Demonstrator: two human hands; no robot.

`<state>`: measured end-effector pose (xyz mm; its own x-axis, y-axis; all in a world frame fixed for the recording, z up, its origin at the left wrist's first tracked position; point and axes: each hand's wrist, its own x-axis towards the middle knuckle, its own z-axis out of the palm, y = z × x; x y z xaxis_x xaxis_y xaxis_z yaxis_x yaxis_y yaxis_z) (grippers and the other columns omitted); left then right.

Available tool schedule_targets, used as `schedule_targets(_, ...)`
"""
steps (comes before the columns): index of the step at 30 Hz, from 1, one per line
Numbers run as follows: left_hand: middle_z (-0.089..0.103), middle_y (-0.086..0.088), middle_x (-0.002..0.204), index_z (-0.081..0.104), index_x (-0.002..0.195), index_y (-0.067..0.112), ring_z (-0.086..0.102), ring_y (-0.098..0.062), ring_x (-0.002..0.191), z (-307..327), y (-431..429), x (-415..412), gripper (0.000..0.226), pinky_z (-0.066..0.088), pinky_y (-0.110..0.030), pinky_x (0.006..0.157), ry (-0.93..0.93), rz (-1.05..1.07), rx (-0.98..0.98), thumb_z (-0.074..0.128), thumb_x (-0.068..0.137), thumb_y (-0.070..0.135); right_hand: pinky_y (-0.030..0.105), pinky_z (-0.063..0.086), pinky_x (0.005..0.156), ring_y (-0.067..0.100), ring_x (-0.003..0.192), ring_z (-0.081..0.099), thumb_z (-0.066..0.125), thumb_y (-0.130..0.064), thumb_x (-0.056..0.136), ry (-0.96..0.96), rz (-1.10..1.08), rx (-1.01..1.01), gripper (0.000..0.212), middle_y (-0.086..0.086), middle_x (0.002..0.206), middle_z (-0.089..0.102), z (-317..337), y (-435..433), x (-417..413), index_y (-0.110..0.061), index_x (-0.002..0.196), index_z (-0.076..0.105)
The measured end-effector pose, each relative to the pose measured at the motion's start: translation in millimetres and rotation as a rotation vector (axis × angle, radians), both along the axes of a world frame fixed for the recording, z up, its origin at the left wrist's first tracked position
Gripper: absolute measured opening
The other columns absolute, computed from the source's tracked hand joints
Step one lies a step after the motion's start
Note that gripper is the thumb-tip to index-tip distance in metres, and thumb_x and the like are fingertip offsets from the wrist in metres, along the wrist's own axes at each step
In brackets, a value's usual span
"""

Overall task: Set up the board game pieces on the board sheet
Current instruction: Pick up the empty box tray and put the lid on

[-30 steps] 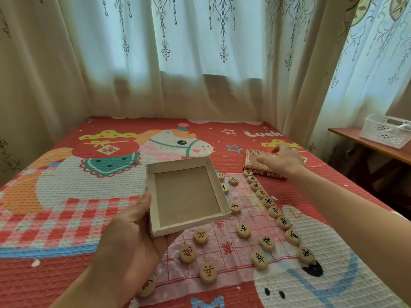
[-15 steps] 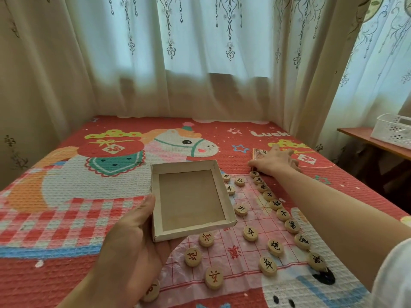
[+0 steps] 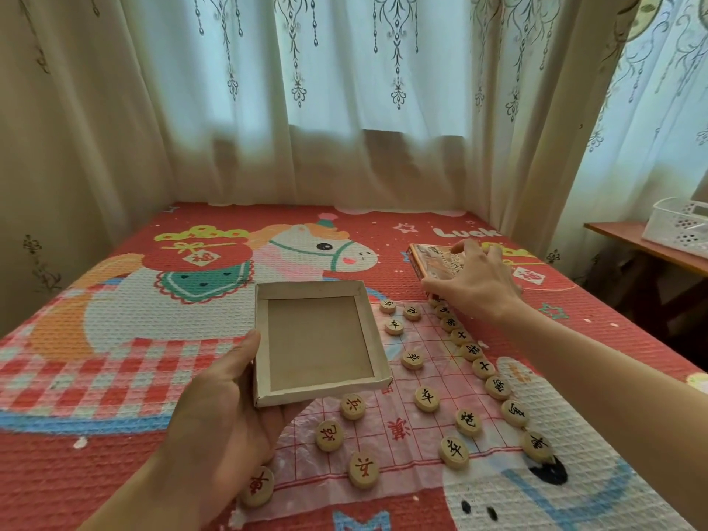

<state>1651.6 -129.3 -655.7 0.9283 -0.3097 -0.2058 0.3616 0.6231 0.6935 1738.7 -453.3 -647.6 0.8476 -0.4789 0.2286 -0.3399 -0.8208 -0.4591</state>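
My left hand holds an empty cardboard box tray above the left part of the thin board sheet. Several round wooden pieces lie on the sheet: black-lettered ones such as the piece run in rows on the right, red-lettered ones such as the piece sit near me. My right hand reaches to the sheet's far right corner and grips the printed box lid, lifting its near edge off the bed.
Everything rests on a red cartoon-horse bedspread. Curtains hang close behind the bed. At the right stands a wooden side table with a white plastic basket.
My right hand has closed on the box lid and tilted it up from the bedspread. The left hand keeps the tray steady. The view has shifted slightly.
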Motion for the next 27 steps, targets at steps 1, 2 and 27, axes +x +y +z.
schedule_targets(1, 0.076, -0.015, 0.113, 0.069, 0.120, 0.009, 0.076, -0.030, 0.095, 1, 0, -1, 0.040, 0.057, -0.057, 0.078, -0.008, 0.003, 0.003, 0.039, 0.106, 0.032, 0.062, 0.046, 0.100, 0.037, 0.122, 0.048, 0.071, -0.077, 0.057, -0.018, 0.025, 0.017, 0.089, 0.011, 0.132, 0.042, 0, 3, -8, -0.036, 0.130, 0.043)
schedule_targets(2, 0.076, -0.015, 0.113, 0.069, 0.120, 0.009, 0.076, -0.030, 0.094, 1, 1, -1, 0.040, 0.057, -0.056, 0.078, -0.018, 0.006, 0.008, 0.039, 0.105, 0.032, 0.061, 0.047, 0.099, 0.034, 0.120, 0.049, 0.070, -0.078, 0.055, -0.039, 0.048, 0.036, 0.088, 0.009, 0.130, 0.043, 0, 7, -16, -0.038, 0.129, 0.044)
schedule_targets(27, 0.075, -0.018, 0.116, 0.066, 0.127, 0.013, 0.074, -0.037, 0.101, -1, 5, -3, 0.043, 0.061, -0.058, 0.078, -0.098, 0.019, 0.115, 0.039, 0.105, 0.038, 0.016, 0.055, 0.069, 0.006, 0.095, 0.064, 0.084, -0.046, 0.070, -0.348, 0.469, 0.146, 0.063, -0.019, 0.126, 0.042, -27, 53, -119, -0.046, 0.123, 0.052)
